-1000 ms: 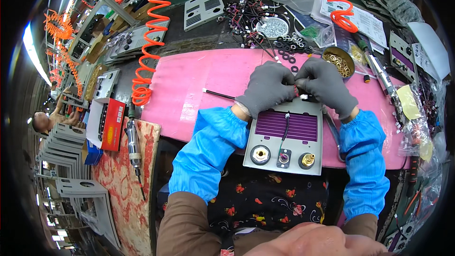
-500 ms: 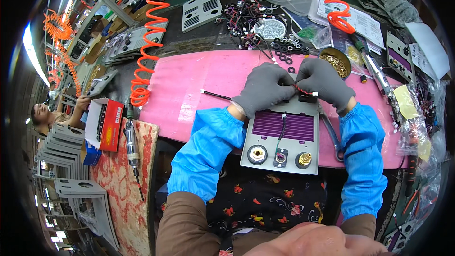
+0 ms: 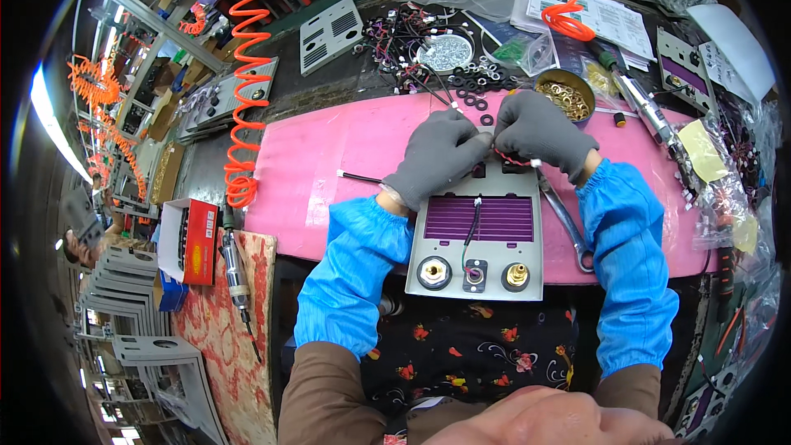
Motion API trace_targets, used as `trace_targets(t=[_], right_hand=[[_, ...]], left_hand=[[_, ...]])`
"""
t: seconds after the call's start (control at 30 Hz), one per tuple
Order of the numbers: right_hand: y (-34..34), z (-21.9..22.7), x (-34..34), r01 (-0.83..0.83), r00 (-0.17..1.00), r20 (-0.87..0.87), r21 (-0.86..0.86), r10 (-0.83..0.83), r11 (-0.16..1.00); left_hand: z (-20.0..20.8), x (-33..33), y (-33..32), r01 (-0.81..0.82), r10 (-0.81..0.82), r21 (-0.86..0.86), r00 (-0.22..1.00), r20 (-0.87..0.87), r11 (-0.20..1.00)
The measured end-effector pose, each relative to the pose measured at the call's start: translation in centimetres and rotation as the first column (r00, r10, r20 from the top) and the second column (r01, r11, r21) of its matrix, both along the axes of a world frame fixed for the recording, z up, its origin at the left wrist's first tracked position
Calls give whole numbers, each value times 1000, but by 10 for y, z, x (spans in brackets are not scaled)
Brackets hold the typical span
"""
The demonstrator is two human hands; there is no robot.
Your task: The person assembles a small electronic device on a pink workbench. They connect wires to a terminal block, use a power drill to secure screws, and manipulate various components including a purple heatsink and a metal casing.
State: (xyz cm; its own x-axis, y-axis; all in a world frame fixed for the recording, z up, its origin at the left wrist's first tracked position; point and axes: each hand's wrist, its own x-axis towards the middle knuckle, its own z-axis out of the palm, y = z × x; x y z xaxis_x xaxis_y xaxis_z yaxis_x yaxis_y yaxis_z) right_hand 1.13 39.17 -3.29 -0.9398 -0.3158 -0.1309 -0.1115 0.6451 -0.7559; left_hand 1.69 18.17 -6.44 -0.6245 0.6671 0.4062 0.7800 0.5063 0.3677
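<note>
A grey metal panel lies on the pink mat before me. It has purple slats, a short black lead across them, and round fittings, including a brass connector, along its near edge. Over its far end, my gloved left hand is closed with bent fingers; its fingertips are partly hidden. Close beside it, my gloved right hand pinches a twisted red-and-black wire, whose white plug hangs below the fingers. Another black cable with a white plug sticks out left of my left wrist.
A wrench lies right of the panel on the pink mat. Beyond are a tin of brass rings, black nuts, a dish of screws and bundled wires. Power screwdrivers lie left and right; orange coiled hoses hang down.
The view has shifted slightly, so the bench sits a little further left. My hands stay together at the panel's far end, the left thumb now stretched closer to the right fingers.
</note>
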Motion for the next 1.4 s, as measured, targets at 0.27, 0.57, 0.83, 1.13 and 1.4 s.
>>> trace_targets(t=[0.27,0.57,0.83,1.13,1.4], right_hand=[[-1,-11,-1,39,994,-104,8,-38,999],[9,-5,17,-161,971,-225,-348,84,924],[15,5,3,-482,868,-272,-254,416,839],[3,14,-26,-639,767,-103,-39,633,768],[2,9,-29,-615,787,11,-72,617,785]], left_hand=[[6,-2,8,-163,160,-10,947,279,987],[-7,-6,-6,-120,27,315,959,282,941],[-3,-8,-3,-254,18,401,863,505,880],[-8,-21,-8,-291,28,406,841,541,866],[-13,-27,-12,-219,-5,395,871,492,892]])
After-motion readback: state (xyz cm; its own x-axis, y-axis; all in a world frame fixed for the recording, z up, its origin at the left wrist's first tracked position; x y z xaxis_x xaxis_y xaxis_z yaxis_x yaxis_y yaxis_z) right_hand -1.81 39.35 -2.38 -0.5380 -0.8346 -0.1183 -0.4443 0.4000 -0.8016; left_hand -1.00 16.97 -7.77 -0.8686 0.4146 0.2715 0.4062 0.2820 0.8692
